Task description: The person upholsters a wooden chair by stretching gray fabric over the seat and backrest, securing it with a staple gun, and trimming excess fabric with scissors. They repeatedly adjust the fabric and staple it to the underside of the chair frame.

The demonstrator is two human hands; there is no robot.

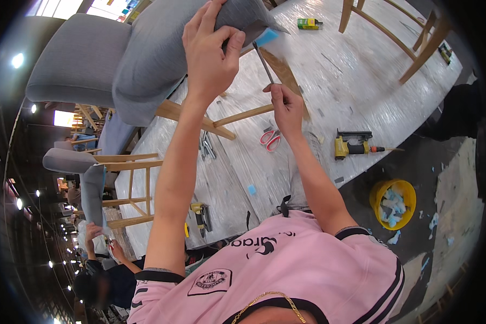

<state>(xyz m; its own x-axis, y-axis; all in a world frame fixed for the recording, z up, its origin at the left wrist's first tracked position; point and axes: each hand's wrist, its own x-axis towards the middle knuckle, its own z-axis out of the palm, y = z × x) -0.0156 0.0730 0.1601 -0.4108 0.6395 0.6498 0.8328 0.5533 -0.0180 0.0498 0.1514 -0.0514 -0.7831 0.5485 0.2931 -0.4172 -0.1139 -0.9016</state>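
A grey upholstered chair (151, 59) with wooden legs lies tipped on the plastic-covered table. My left hand (213, 62) is closed on the loose grey fabric at the corner of its seat, thumb bent against the cloth. Just beside the thumb, a piece of blue foam (267, 36) shows under the fabric edge. My right hand (287, 110) grips a slim, dark metal rod-like tool (263, 62), whose far end meets the seat edge by the foam. The tool's exact kind cannot be made out.
Red-handled scissors (270, 140) lie near my right forearm. A yellow staple gun (352, 144) rests at the table's right edge, another staple gun (201, 217) lower left. A yellow bucket (392, 204) of foam scraps stands on the floor. At left, another person's hand (93, 231) works at another chair (94, 186).
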